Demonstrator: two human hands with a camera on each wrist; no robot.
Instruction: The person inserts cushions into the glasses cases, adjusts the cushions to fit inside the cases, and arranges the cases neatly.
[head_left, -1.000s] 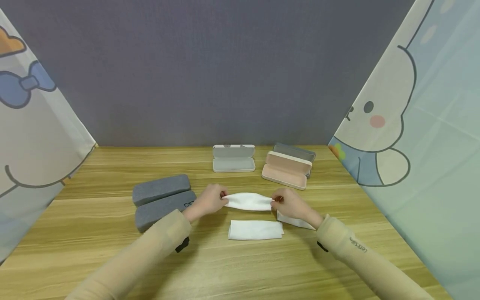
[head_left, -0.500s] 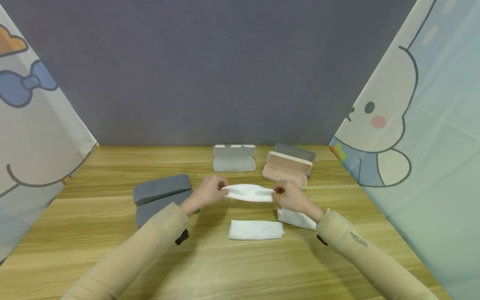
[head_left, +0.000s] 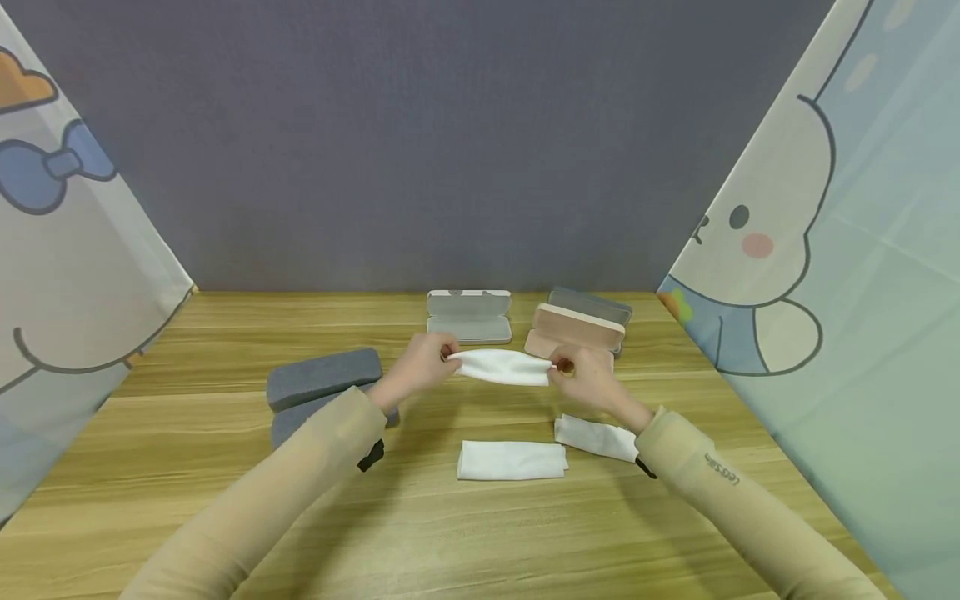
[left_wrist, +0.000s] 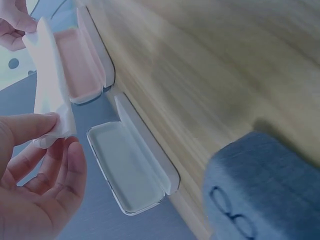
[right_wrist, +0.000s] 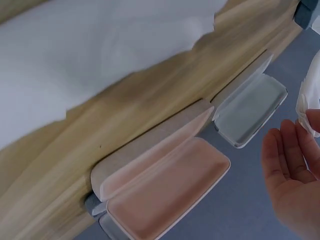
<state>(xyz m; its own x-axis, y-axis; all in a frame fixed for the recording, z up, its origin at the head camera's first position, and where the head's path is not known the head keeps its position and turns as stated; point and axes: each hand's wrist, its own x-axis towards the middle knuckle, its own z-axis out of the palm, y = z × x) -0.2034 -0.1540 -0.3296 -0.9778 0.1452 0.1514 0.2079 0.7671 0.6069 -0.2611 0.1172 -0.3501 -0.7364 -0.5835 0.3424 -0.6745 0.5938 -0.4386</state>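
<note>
A folded white cloth (head_left: 501, 367) is stretched level between both hands, raised over the table just in front of an open white glasses case (head_left: 468, 327). Its left end is pinched between thumb and fingers of my left hand (head_left: 422, 363). At the other end my right hand (head_left: 588, 382) pinches it the same way. The left wrist view shows the cloth (left_wrist: 49, 80) drawn out from the left hand (left_wrist: 42, 185) toward the other hand. In the right wrist view only part of the right hand (right_wrist: 295, 165) and the cloth's end show.
A pink-lined open glasses case (head_left: 576, 329) and a dark grey one (head_left: 592, 304) stand behind the right hand. Two blue-grey felt cases (head_left: 324, 379) lie left, partly under the left arm. Two more folded white cloths, one central (head_left: 512, 461) and one right (head_left: 596, 437), lie on the table.
Both hands have carried the stretched white cloth forward, away from the body, up to the front of the white case. The cloth lying at right is more exposed now.
</note>
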